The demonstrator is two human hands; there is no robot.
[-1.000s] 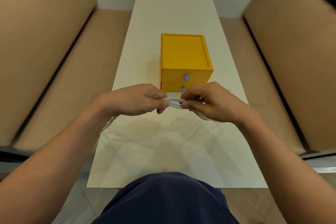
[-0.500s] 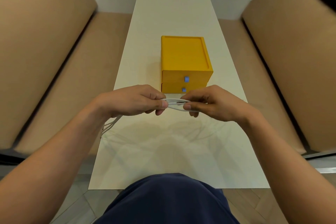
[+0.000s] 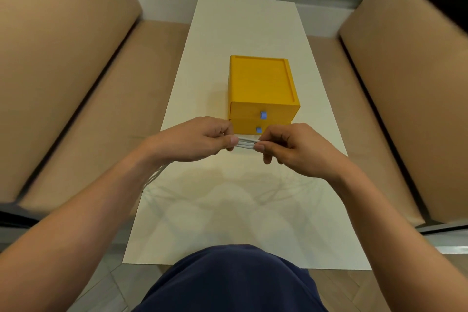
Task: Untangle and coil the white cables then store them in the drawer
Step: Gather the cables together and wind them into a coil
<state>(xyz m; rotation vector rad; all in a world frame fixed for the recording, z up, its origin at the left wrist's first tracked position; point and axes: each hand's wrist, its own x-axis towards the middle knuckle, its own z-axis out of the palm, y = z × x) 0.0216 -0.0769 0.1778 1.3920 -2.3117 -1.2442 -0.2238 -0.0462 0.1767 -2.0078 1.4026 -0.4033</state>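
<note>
white cables [image 3: 247, 145] stretched between both hands' pinching fingers [image 3: 263, 146].

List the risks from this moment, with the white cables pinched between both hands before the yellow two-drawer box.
1. Loose strands of the white cables trail under the left hand near the white table edge; they may snag or re-tangle during coiling.
2. Both drawers of the yellow two-drawer box look closed while both hands pinch the cables; freeing the right hand for a blue knob might let the bundle spring apart.
</note>
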